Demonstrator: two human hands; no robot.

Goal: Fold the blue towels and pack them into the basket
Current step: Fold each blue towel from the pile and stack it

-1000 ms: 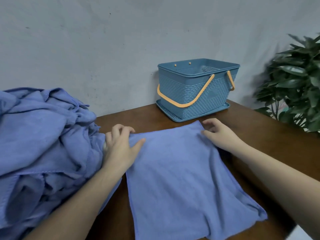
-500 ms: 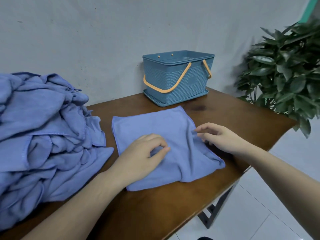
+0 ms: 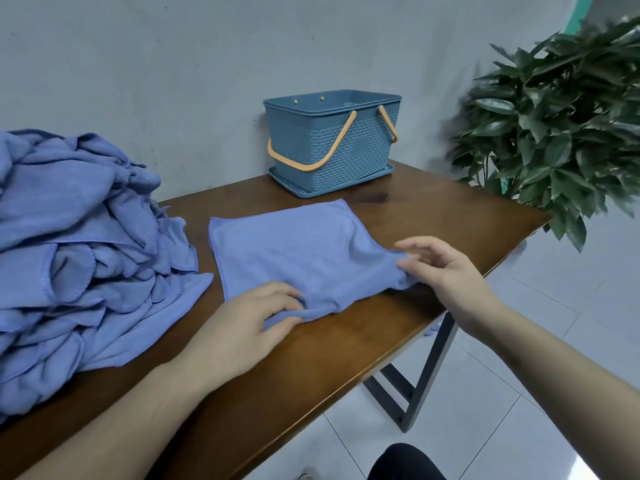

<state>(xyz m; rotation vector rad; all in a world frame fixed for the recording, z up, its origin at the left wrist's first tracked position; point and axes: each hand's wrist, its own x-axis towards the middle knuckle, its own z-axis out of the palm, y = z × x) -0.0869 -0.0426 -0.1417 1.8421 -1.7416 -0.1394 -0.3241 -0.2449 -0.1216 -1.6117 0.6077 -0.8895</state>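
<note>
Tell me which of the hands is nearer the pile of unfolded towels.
Left. The left hand grips the flat towel's near edge, just right of the pile. The right hand is at that towel's far-right corner.

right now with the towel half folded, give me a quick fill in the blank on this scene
1. The basket has ____ coloured handles.
2. The unfolded towel pile lies to the ____ of the towel being folded.
3. The left hand pinches the towel's ____ edge.
4. The potted plant stands at the table's ____ end.

Missing: orange; left; near; right
</note>
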